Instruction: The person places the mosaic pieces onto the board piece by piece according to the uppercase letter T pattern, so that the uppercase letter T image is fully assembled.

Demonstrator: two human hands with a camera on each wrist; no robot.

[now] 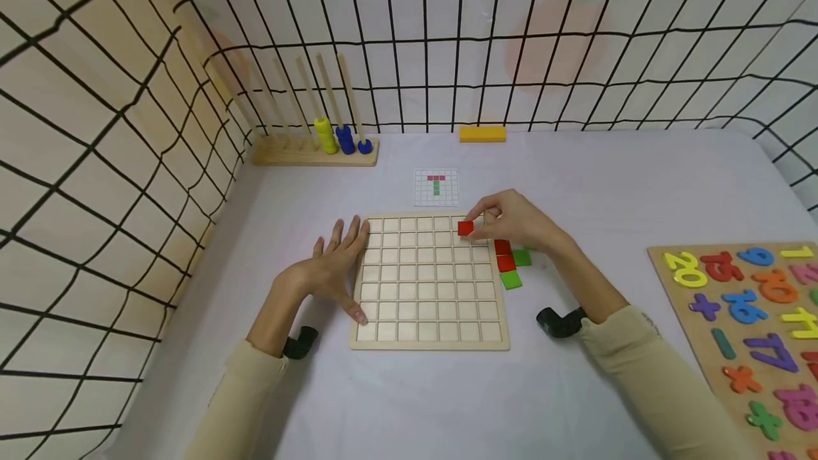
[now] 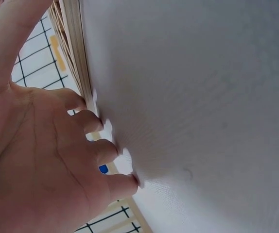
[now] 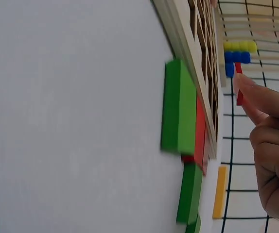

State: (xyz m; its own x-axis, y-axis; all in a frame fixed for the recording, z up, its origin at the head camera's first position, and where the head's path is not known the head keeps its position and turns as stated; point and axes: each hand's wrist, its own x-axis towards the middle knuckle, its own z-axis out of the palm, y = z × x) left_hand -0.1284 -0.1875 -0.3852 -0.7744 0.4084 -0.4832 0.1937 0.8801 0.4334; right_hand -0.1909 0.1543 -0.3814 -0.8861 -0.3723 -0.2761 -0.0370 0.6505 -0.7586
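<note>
A wooden grid board (image 1: pixel 407 292) lies flat on the white table. Spread along its left edge, my left hand (image 1: pixel 329 272) rests with the thumb on the lower left corner area and the other fingers near the upper left side. Between thumb and fingertip, my right hand (image 1: pixel 514 222) pinches a red square tile (image 1: pixel 465 228) over the board's upper right cells; the right wrist view shows this tile edge-on. Beside the board's right edge lie red tiles (image 1: pixel 506 263) and green tiles (image 1: pixel 511 280). Behind the board is a card (image 1: pixel 437 187) with a red and green T pattern.
A wooden bead counter (image 1: pixel 307 152) with yellow and blue beads stands at the back left. A yellow block (image 1: pixel 482 134) lies at the back. On the right is a number puzzle board (image 1: pixel 722 368). Black wire mesh (image 1: pixel 422 41) encloses the back and sides.
</note>
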